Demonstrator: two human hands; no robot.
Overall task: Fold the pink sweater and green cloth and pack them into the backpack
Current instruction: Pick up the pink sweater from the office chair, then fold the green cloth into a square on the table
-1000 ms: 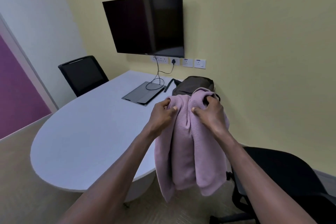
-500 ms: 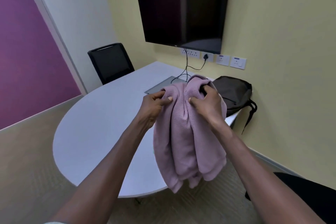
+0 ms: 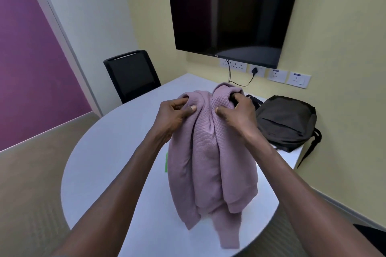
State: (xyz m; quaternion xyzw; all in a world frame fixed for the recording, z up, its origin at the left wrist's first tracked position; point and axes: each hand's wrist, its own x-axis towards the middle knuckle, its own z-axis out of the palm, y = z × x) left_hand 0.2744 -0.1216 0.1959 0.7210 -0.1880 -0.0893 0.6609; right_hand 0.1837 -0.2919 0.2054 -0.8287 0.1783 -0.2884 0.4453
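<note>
A pink sweater (image 3: 211,152) is held up over a white oval table (image 3: 117,152) by two bare hands in a small meeting room. The left hand (image 3: 173,117) is clenched on the garment's upper left edge, thumb pressed against the knit and fingers curled behind it. The right hand (image 3: 236,115) is wrapped round the upper right edge, fingers hooked into a fold near the collar. The sweater is bunched lengthwise between the two grips and hangs in loose folds, with a cuff dangling towards the table's near rim.

A thin strip of green (image 3: 166,162) is glimpsed behind the sweater's left side; it is probably the green cloth lying on the table, though almost all of it is hidden.

A dark backpack (image 3: 288,123) is seen lying on the table's far right corner, just beside the right hand, with a strap hanging over the edge. A black wall-mounted screen (image 3: 234,12) is fixed above a row of sockets (image 3: 277,75), and a black chair (image 3: 131,75) is drawn up at the table's far side.
</note>
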